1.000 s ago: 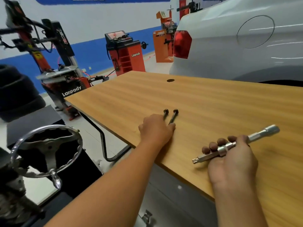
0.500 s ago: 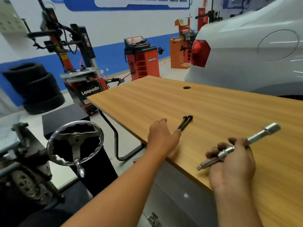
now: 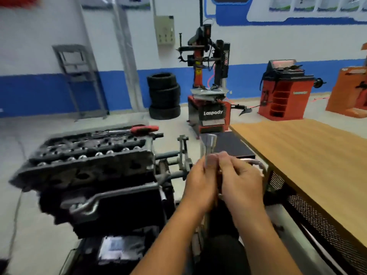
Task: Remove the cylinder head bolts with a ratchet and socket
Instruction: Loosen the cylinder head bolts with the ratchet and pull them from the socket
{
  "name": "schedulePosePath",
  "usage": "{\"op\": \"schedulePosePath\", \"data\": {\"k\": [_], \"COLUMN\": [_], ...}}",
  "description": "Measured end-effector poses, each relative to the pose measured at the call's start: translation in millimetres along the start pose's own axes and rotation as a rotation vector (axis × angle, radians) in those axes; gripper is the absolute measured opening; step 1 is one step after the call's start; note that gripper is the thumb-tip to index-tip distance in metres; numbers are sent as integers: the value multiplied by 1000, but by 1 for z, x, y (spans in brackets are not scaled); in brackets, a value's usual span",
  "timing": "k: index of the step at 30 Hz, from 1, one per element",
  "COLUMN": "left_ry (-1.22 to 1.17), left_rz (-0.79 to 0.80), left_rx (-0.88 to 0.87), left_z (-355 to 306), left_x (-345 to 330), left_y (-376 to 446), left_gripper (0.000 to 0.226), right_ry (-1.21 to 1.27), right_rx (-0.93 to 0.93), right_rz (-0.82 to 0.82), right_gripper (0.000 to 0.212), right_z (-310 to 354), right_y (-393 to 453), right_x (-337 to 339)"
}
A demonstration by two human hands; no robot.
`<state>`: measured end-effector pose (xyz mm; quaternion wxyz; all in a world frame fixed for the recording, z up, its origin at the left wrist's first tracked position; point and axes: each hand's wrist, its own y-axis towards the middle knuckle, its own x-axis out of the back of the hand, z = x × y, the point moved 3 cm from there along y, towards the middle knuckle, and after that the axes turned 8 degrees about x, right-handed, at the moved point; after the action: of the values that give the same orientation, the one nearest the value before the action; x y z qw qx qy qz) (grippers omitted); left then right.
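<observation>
A dark engine with its cylinder head (image 3: 87, 161) stands on a stand at the left. A red-handled ratchet (image 3: 137, 129) lies along the far top edge of the head. In front of me, to the right of the engine, my left hand (image 3: 200, 183) and my right hand (image 3: 241, 179) both grip a silver socket extension bar (image 3: 209, 147) held upright, its wide end pointing up above my fingers. The lower part of the bar is hidden by my hands. The view is blurred.
A wooden workbench (image 3: 309, 155) runs along the right. The stand's steel handwheel (image 3: 258, 165) is partly hidden behind my right hand. Farther back are a tyre changer (image 3: 210, 108), stacked tyres (image 3: 163, 96) and a red wheel balancer (image 3: 284, 92).
My view has swung left from the workbench to the engine. My left hand left the bolts on the bench and joined my right hand on the extension bar, which now points upward.
</observation>
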<state>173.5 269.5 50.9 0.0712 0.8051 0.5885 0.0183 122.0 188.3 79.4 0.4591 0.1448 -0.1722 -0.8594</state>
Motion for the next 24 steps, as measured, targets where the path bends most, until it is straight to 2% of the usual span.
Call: {"op": "schedulePosePath", "data": {"k": [2, 3, 5, 7, 11, 14, 17, 21, 24], "left_ry": [-142, -210, -306, -364, -394, -304, -327, -387, -349], "left_rz": [-210, -291, -409, -528, -720, -854, -877, -805, -798], "left_rx": [19, 22, -25, -123, -308, -325, -358, -412, -440], "left_z": [2, 1, -10, -32, -76, -96, -100, -99, -97], "left_x": [70, 104, 167, 227, 337, 401, 435, 447, 448], "left_y": [3, 1, -4, -12, -19, -22, -20, -4, 11], "left_gripper": [56, 53, 46, 46, 37, 28, 24, 19, 34], "right_ry": [-83, -82, -119, -305, -773, -922, -1075, -1165, -1169], "right_rx": [126, 151, 186, 253, 476, 492, 526, 584, 579], "right_rz": [98, 107, 198, 399, 732, 935, 1027, 1006, 1019], "right_gripper": [41, 39, 22, 5, 41, 44, 37, 39, 37], "right_z": [18, 23, 27, 25, 11, -2, -15, -31, -39], "right_y": [17, 28, 52, 72, 100, 113, 118, 125, 126], "right_x": [-44, -63, -111, -168, -262, -304, -327, -349, -355]}}
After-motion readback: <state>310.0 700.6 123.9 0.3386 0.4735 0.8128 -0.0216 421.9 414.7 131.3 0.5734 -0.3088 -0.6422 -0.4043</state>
